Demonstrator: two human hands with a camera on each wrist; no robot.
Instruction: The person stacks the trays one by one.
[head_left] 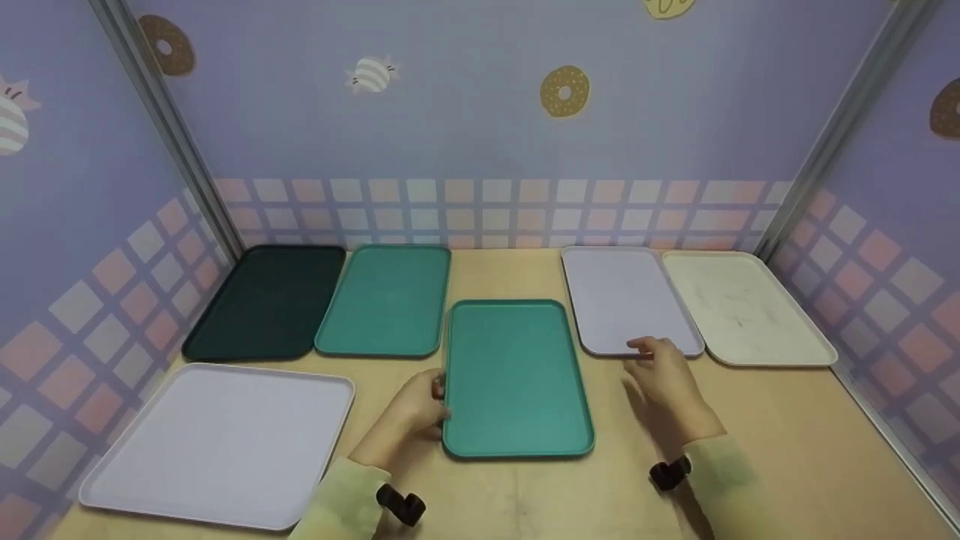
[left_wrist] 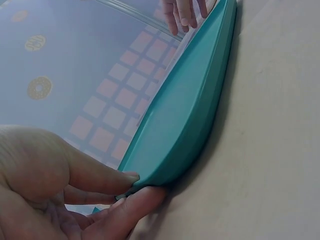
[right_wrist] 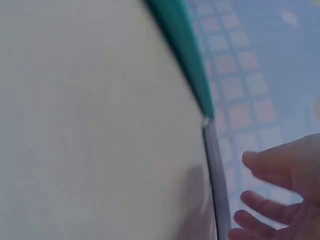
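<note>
A green tray [head_left: 517,379] lies at the centre of the table, its long sides running front to back. My left hand [head_left: 416,405] pinches its left edge; the left wrist view shows the thumb on top of the rim and fingers [left_wrist: 132,207] underneath. My right hand [head_left: 664,379] is over the front edge of a lavender tray [head_left: 630,300], apart from the green one. In the right wrist view its thumb and fingers [right_wrist: 270,207] are spread with nothing between them.
A black tray [head_left: 266,304] and a second green tray [head_left: 386,300] lie at the back left. A marbled white tray [head_left: 750,307] is at the back right. Another lavender tray [head_left: 225,446] lies front left. Patterned walls [head_left: 480,120] enclose the wooden table [head_left: 555,499] on three sides.
</note>
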